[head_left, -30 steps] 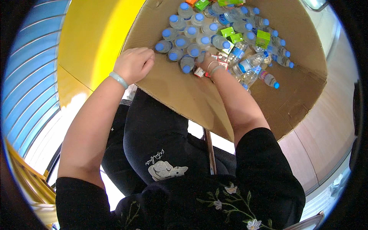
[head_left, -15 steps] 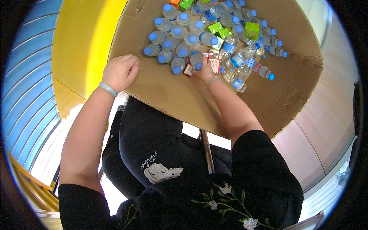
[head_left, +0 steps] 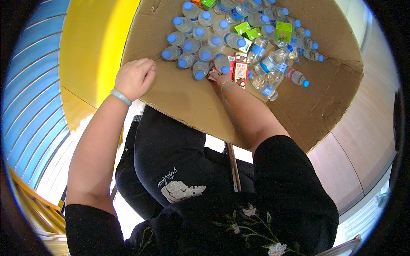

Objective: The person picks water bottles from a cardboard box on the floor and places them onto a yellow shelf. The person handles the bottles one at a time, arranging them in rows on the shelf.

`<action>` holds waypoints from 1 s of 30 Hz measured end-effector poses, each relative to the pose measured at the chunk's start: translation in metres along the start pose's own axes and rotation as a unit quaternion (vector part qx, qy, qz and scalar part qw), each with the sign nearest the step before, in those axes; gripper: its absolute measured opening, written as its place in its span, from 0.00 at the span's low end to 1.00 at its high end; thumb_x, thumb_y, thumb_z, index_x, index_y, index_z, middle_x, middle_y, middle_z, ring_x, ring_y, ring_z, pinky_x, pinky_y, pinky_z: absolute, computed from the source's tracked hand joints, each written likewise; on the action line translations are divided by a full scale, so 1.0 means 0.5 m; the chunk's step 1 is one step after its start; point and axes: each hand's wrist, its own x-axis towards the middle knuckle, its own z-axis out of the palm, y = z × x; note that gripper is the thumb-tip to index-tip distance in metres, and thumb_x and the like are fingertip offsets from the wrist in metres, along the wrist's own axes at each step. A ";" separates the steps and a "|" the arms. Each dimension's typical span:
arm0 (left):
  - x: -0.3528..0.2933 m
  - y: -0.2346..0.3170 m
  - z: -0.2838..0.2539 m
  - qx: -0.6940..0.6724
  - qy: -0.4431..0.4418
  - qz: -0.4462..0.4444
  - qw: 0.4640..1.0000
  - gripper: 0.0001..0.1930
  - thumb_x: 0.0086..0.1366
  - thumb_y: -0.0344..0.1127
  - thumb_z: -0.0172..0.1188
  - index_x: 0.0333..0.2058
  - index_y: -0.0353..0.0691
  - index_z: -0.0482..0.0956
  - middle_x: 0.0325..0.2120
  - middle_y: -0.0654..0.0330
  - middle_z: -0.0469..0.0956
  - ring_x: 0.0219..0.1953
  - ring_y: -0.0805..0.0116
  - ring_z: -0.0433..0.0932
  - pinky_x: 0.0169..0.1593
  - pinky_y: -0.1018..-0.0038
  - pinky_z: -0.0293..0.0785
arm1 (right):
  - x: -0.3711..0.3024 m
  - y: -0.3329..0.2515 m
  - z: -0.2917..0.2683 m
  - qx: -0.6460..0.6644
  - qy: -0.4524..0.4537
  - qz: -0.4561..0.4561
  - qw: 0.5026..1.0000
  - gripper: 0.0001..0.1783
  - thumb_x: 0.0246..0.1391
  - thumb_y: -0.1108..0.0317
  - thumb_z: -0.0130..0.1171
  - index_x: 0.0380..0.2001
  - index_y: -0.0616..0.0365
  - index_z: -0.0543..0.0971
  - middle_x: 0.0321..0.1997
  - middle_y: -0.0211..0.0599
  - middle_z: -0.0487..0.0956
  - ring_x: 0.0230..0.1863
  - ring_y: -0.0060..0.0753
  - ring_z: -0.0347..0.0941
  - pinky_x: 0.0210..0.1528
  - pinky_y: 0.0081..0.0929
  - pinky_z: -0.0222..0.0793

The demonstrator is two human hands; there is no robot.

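My left hand is curled into a fist over the left rim of a big cardboard box, with nothing seen in it. Inside the box my right hand has its fingers closed around a small red-and-white drink carton, partly hidden by the fingers. A clear water bottle with a blue cap stands right beside these fingers. Just to the right, two more red-and-white cartons show, the nearer one standing with its printed face toward me.
Several blue-capped bottles stand in rows at the box's left, while others lean or lie at the right. Green cartons sit among them. A yellow panel is outside on the left.
My right hand has moved left and slightly nearer, from beside the right-hand red carton to the small carton left of it. My left hand has stayed on the rim.
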 end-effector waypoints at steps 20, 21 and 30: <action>-0.004 0.000 0.001 -0.002 0.007 0.002 1.000 0.05 0.54 0.31 0.47 0.23 0.39 0.70 0.22 0.55 0.71 0.28 0.54 0.71 0.31 0.65 0.68 | -0.084 0.147 -0.185 0.128 0.016 0.056 0.990 0.32 0.38 0.50 0.61 0.43 0.63 0.69 0.37 0.43 0.76 0.36 0.46 0.73 0.40 0.31 0.67; -0.006 0.000 0.002 -0.003 0.008 0.000 1.000 0.05 0.54 0.31 0.47 0.23 0.39 0.70 0.23 0.55 0.71 0.28 0.54 0.71 0.32 0.65 0.67 | -0.101 0.143 -0.211 0.191 0.027 0.070 0.979 0.35 0.37 0.52 0.62 0.47 0.61 0.66 0.39 0.43 0.74 0.38 0.48 0.72 0.42 0.32 0.66; -0.007 0.002 0.000 -0.004 -0.007 -0.017 1.000 0.05 0.54 0.32 0.47 0.23 0.39 0.70 0.23 0.55 0.71 0.29 0.54 0.71 0.32 0.65 0.67 | -0.200 -0.059 -0.203 -0.182 0.143 -0.326 0.917 0.48 0.32 0.59 0.67 0.57 0.47 0.53 0.57 0.55 0.55 0.57 0.54 0.54 0.57 0.38 0.54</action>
